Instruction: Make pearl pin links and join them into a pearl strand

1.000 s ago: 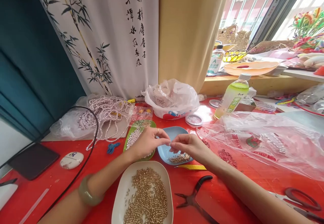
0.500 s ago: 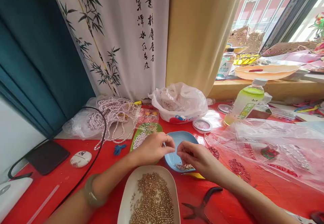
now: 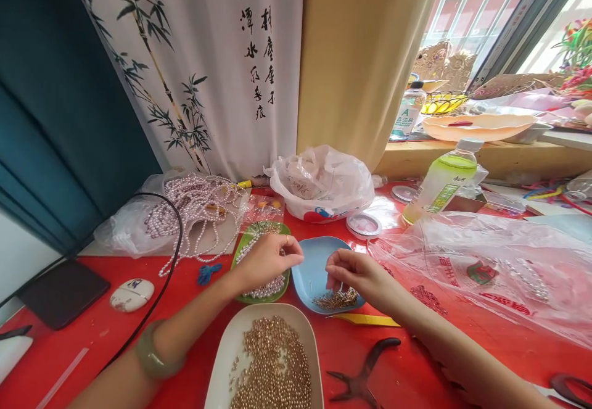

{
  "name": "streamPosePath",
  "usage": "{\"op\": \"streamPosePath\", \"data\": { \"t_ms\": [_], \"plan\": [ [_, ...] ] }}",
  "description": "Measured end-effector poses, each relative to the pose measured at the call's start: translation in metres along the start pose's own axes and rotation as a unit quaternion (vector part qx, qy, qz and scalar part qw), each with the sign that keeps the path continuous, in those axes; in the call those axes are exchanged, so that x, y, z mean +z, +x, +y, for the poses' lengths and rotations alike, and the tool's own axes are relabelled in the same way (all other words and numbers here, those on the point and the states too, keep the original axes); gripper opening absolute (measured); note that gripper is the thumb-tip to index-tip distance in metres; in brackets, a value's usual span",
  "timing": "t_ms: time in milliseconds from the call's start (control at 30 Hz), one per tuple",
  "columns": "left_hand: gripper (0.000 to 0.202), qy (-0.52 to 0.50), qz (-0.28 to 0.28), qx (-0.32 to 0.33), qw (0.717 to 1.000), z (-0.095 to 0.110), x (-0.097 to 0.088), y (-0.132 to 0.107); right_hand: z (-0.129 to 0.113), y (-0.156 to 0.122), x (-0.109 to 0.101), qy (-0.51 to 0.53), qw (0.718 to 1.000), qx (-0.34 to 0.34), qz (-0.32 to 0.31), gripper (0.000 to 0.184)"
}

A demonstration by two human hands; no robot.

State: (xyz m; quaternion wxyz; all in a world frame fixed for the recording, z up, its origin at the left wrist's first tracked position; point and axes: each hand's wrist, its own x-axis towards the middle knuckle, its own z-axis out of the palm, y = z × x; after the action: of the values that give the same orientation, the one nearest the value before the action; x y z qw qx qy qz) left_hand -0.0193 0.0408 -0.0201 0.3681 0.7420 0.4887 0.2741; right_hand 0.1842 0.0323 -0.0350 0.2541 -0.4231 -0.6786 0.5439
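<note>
My left hand (image 3: 271,261) is pinched at the left rim of a blue plate (image 3: 319,252), partly over a green dish (image 3: 284,282) of pale beads. Anything between its fingertips is too small to see. Over the plate's right side, my right hand (image 3: 351,268) has thumb and fingers pressed together; what they pinch cannot be made out. Below those fingers lies a pile of small gold-coloured pieces (image 3: 337,299) on the plate. Nearer me, a cream tray (image 3: 222,350) holds many gold beads (image 3: 277,359).
Pliers (image 3: 361,375) and yellow-handled tweezers (image 3: 367,319) lie at right. A plastic bag (image 3: 462,255), red beads (image 3: 428,300) and a drink bottle (image 3: 441,181) are farther right. Strung pearls (image 3: 194,205), a black cable (image 3: 178,236) and a white mouse (image 3: 132,295) occupy the left.
My hands have moved apart, the left one leftward off the plate's middle. More of the gold pile and green dish shows. The whole view has shifted slightly.
</note>
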Motion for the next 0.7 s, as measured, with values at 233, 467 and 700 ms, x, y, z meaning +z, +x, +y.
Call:
{"op": "streamPosePath", "data": {
  "t_ms": [233,467,700],
  "plan": [
    [0.023,0.072,-0.046,0.001,0.996,0.000,-0.013,-0.003,0.006,0.005,-0.006,0.053,0.996,0.016,0.063,0.027],
    [0.017,0.146,-0.065,0.085,0.983,0.000,-0.007,-0.007,0.003,0.003,-0.004,0.084,0.993,0.031,0.081,0.033],
    [0.018,0.194,-0.086,0.034,0.977,-0.008,-0.036,-0.007,0.006,0.001,-0.003,0.080,0.992,0.033,0.090,0.036]
  ]
}}
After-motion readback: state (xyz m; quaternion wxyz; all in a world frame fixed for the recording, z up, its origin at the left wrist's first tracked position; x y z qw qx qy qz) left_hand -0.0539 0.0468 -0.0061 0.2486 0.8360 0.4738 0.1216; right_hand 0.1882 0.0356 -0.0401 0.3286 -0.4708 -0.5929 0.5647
